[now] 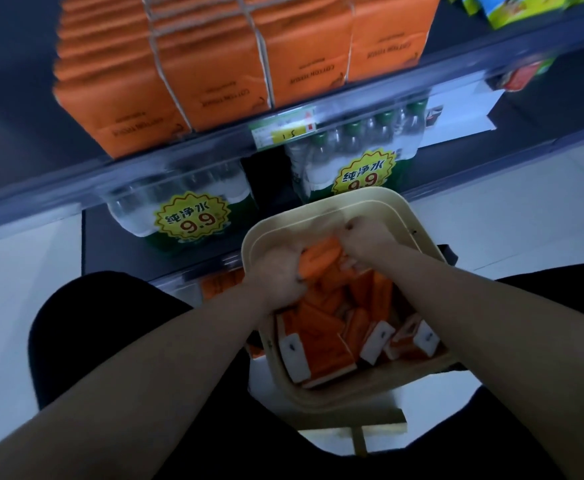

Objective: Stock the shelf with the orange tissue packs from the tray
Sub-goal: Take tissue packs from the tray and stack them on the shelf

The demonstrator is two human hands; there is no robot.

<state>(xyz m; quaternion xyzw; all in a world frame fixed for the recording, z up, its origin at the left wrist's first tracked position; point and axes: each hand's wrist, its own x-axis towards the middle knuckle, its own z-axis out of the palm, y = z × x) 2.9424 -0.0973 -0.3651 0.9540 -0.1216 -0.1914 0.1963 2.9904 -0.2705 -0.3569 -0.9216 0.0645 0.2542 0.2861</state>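
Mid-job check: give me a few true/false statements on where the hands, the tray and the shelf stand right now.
1. The left hand and the right hand are both down in the tray. True.
2. Together they grip a bundle of orange tissue packs. True.
3. Apart from that bundle, the tray holds nothing. False: many loose packs lie in a jumble in it.
4. The shelf above has no orange stock yet. False: rows of shelved orange packs stand on it.
5. Packs of water bottles with yellow price stickers sit one level lower. True.
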